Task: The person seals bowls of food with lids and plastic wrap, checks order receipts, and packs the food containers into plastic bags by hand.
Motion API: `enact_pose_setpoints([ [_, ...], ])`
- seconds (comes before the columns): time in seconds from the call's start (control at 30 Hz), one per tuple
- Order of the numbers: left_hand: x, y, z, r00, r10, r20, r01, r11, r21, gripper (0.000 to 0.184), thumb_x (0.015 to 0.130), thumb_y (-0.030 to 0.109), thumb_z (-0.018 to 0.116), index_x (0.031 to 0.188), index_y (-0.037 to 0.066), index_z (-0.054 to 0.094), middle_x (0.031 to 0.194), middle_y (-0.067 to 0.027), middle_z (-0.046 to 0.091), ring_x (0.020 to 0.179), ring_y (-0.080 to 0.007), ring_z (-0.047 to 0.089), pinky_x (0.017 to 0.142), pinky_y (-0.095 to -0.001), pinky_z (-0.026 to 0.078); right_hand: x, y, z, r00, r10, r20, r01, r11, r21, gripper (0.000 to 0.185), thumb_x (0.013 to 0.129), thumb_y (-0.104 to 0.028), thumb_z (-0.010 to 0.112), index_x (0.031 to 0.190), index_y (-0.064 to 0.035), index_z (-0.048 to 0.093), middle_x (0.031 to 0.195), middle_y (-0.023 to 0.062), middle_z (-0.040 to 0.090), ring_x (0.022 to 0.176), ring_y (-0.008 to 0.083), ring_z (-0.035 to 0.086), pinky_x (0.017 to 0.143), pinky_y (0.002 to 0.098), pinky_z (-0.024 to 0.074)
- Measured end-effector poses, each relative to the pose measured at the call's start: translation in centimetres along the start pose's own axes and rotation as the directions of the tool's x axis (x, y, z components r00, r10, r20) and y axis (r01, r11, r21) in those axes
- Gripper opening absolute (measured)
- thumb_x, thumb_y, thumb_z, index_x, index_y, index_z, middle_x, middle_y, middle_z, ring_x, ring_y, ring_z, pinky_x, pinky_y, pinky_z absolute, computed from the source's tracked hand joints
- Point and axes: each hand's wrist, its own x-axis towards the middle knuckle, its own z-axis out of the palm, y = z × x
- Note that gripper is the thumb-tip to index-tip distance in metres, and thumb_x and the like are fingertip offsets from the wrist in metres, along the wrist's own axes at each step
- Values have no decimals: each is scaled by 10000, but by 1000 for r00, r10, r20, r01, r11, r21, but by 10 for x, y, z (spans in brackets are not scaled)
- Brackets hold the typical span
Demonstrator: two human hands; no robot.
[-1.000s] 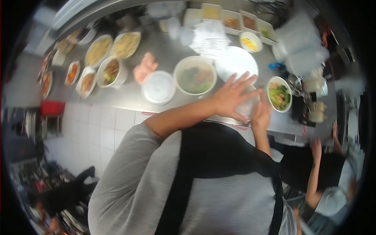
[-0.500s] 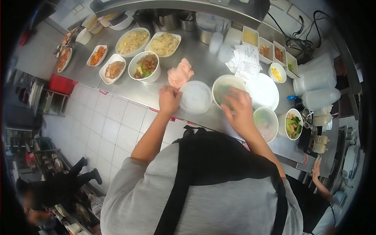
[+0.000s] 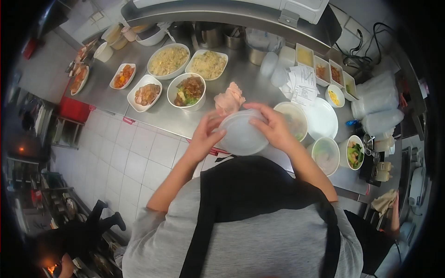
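Observation:
A translucent round plastic lid (image 3: 243,134) is held between my hands at the counter's front edge; whether it is one lid or a stack I cannot tell. My left hand (image 3: 207,134) grips its left rim, thumb on top. On its right side my right hand (image 3: 271,125) curls over the rim. A crumpled pink cloth (image 3: 230,98) lies just behind the lid. To the right of my right hand stands a round white bowl (image 3: 293,119) with hazy, greenish contents. Another bowl (image 3: 325,156), nearer me, looks covered by a clear lid.
On the left of the steel counter (image 3: 143,120) stand a noodle-and-meat bowl (image 3: 186,92), two rice dishes (image 3: 169,61) and smaller plates. At right are a white plate (image 3: 323,118), paper slips (image 3: 303,85), a greens bowl (image 3: 354,155) and ingredient trays (image 3: 321,69). Other people work behind.
My right hand has left the white bowl and come left to the lid. Both hands now hold the lid, which is tilted up from the counter. The view has shifted slightly.

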Motion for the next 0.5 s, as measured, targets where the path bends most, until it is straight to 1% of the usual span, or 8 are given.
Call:
enact_pose_setpoints([
  [0.03, 10, 13, 0, 995, -14, 97, 22, 997, -77, 499, 869, 30, 542, 1331, 48, 355, 1151, -111, 557, 1037, -165, 542, 875, -305, 454, -1, -7, 3, 1000, -9, 3, 9, 999, -45, 379, 835, -63, 596, 1208, -72, 529, 1083, 146, 597, 939, 253, 589, 844, 321, 449],
  [0.07, 17, 16, 0, 989, -34, 145, 38, 999, -22, 471, 874, 29, 537, 1319, 35, 380, 1165, -109, 553, 1047, -161, 539, 887, -302, 448, -1, -14, 6, 1000, -18, 6, 18, 996, -91, 370, 835, -56, 590, 1201, -68, 535, 1073, 144, 597, 938, 259, 588, 841, 323, 449],
  [0.13, 26, 19, 2, 968, -77, 238, 57, 994, 89, 420, 885, 28, 526, 1293, 9, 431, 1192, -104, 546, 1069, -151, 535, 911, -296, 436, -3, -27, 9, 987, -111, -117, 65, 939, -337, 346, 817, -46, 611, 1159, -60, 569, 1040, 139, 601, 927, 262, 591, 819, 329, 459],
  [0.17, 27, 22, 5, 972, -68, 224, 47, 994, 100, 396, 885, 25, 524, 1274, 5, 454, 1189, -97, 547, 1067, -141, 531, 911, -291, 435, -3, -30, 10, 971, -167, -169, 74, 887, -455, 334, 807, -41, 622, 1139, -55, 587, 1023, 137, 603, 921, 264, 593, 808, 331, 464],
  [0.23, 26, 28, 11, 978, -54, 201, 29, 992, 127, 351, 886, 19, 522, 1236, -3, 499, 1184, -83, 550, 1063, -121, 524, 910, -281, 432, -3, -29, 12, 924, -302, -235, 140, 838, -527, 322, 769, -41, 664, 1088, -47, 618, 979, 129, 610, 891, 263, 600, 771, 331, 479],
  [0.27, 26, 29, 13, 980, -52, 193, 28, 992, 125, 356, 886, 16, 521, 1241, -4, 495, 1177, -81, 553, 1059, -119, 524, 908, -279, 432, -4, -28, 13, 893, -365, -263, 166, 810, -563, 316, 750, -42, 686, 1062, -43, 634, 957, 125, 613, 876, 263, 604, 752, 331, 487],
  [0.37, 24, 27, 17, 985, -44, 169, 23, 992, 121, 366, 886, 9, 519, 1250, -4, 485, 1161, -76, 560, 1049, -114, 524, 904, -273, 433, -5, -23, 16, 838, -442, -321, 158, 759, -632, 334, 699, -61, 739, 1020, -34, 651, 925, 109, 627, 830, 247, 616, 708, 325, 499],
  [0.5, 25, 25, 19, 985, -18, 169, -3, 993, 121, 365, 888, 11, 520, 1250, -6, 484, 1159, -75, 561, 1049, -112, 524, 902, -271, 432, -6, -26, 17, 816, -465, -344, 146, 741, -656, 344, 692, -65, 746, 1020, -29, 651, 922, 113, 631, 808, 247, 621, 692, 317, 502],
])
